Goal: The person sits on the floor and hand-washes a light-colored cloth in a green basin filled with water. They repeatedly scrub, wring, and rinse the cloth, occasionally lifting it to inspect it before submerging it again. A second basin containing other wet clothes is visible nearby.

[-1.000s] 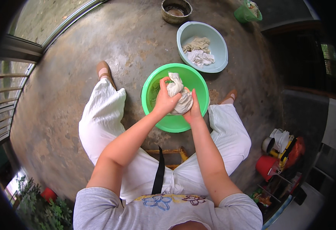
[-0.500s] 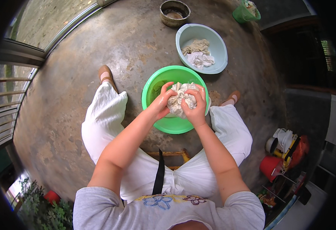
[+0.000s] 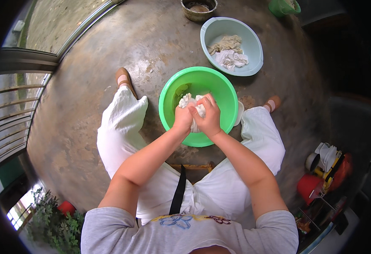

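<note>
Left hand (image 3: 184, 119) and right hand (image 3: 209, 118) have fingers clamped on 1 bunched cloth (image 3: 187, 100) over the green basin (image 3: 224, 95); far right, the blue basin (image 3: 250, 44) holds 2 crumpled fabrics (image 3: 231, 60).

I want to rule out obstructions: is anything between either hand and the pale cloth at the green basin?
Nothing visible stands in between: the left hand and right hand both grip the pale cloth directly, within the outline of the green basin. Their fingers hide part of it.
</note>
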A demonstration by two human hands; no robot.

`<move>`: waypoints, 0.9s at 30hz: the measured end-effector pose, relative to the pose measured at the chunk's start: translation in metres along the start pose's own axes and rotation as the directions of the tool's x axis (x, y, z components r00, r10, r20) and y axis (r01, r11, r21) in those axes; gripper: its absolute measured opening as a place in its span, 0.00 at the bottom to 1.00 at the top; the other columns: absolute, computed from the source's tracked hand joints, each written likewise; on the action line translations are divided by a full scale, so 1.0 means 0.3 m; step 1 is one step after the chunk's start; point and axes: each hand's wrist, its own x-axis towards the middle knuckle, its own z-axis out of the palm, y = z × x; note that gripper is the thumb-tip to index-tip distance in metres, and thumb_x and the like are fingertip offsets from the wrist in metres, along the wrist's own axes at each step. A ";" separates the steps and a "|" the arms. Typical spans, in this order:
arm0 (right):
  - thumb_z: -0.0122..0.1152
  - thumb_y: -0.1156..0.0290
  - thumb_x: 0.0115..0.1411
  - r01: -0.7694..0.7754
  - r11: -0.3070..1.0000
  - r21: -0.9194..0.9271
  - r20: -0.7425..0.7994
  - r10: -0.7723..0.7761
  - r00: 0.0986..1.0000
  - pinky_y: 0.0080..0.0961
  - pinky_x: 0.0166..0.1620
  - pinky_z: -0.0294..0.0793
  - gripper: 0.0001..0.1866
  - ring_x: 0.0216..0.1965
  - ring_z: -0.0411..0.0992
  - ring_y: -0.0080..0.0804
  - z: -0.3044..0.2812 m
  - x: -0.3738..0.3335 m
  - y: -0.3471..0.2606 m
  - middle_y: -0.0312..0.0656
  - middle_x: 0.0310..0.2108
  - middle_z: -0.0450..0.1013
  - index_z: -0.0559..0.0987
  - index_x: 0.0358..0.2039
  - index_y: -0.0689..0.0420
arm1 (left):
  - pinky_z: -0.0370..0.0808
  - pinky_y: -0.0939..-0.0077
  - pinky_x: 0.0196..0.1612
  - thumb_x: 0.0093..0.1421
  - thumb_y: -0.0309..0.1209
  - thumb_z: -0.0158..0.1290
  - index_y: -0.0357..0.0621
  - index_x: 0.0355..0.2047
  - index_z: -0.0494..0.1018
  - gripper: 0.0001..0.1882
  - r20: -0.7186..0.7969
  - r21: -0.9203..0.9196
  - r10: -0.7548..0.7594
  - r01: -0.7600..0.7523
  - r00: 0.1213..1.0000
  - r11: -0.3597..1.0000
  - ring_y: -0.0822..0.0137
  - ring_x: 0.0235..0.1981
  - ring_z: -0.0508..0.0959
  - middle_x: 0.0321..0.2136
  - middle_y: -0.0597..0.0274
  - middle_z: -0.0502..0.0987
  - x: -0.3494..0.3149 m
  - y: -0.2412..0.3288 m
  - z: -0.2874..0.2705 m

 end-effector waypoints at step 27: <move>0.54 0.60 0.61 -0.439 0.213 0.873 0.120 0.779 0.616 0.34 0.43 0.75 0.20 0.41 0.74 0.36 -0.310 0.402 0.273 0.46 0.42 0.73 0.69 0.46 0.63 | 0.75 0.71 0.42 0.64 0.40 0.45 0.42 0.51 0.64 0.20 0.174 0.293 -0.167 0.111 0.970 0.950 0.65 0.39 0.76 0.45 0.57 0.72 0.095 0.198 0.019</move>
